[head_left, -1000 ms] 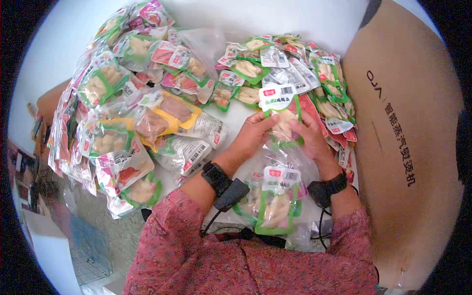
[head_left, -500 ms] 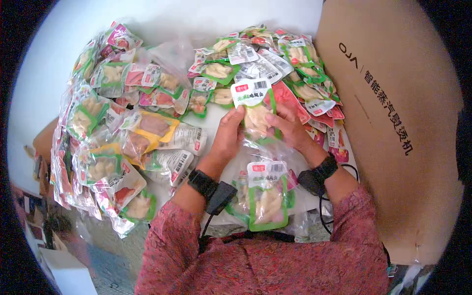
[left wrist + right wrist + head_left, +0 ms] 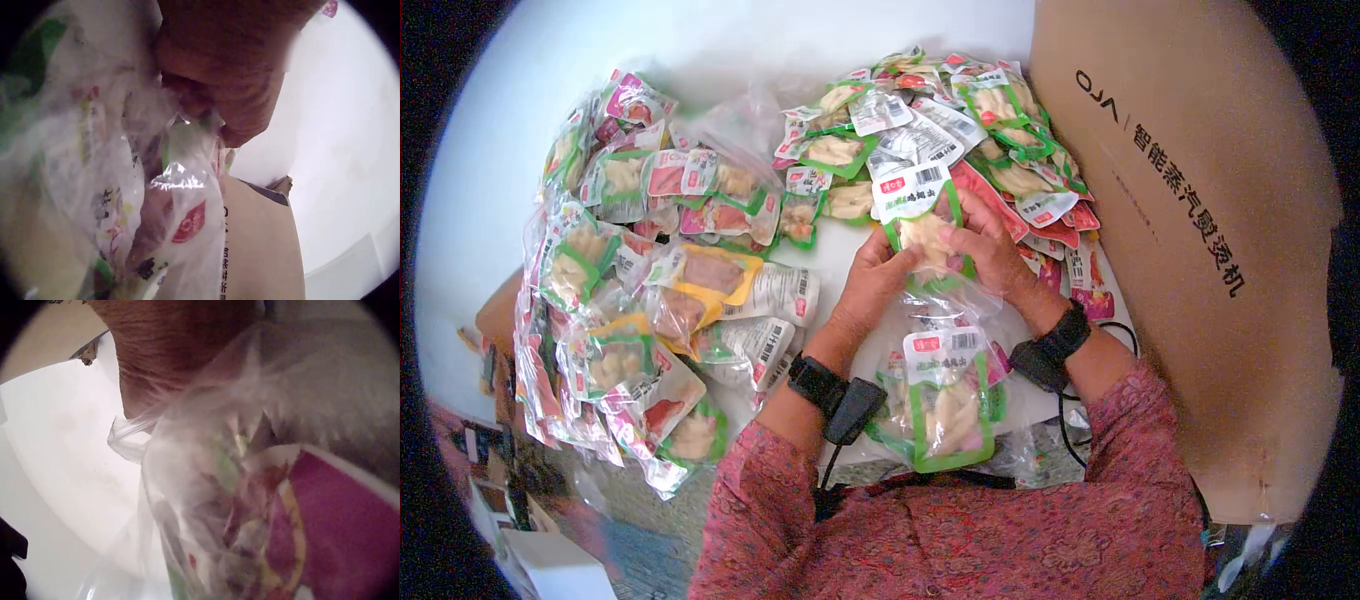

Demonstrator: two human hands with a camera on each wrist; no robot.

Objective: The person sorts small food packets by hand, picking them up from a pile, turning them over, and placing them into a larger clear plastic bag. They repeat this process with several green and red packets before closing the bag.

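Note:
Both hands grip one vacuum-sealed food packet (image 3: pixel 922 232) with a white label top, a green border and pale pieces inside. My left hand (image 3: pixel 870 285) holds its left edge, thumb on the front. On the right edge, my right hand (image 3: pixel 990 250) pinches it, thumb across the clear window. Just below lies a clear plastic bag (image 3: pixel 1012 410) with a similar green-edged packet (image 3: pixel 948 410) inside. In the left wrist view, the hand (image 3: pixel 219 69) is above crinkled clear plastic (image 3: pixel 181 178). The right wrist view has a magenta packet (image 3: pixel 344 519) close to the lens.
Bagged food packets (image 3: pixel 615 265) are heaped on the left of the white table. Another pile of packets (image 3: pixel 940 130) lies beyond the hands. A tall cardboard box (image 3: pixel 1150 300) stands along the right side. A cable (image 3: pixel 1135 345) runs by the right wrist.
The head view has turned, so the piles and box appear further left. Both hands keep hold of the same packet, which now leans a little to the left.

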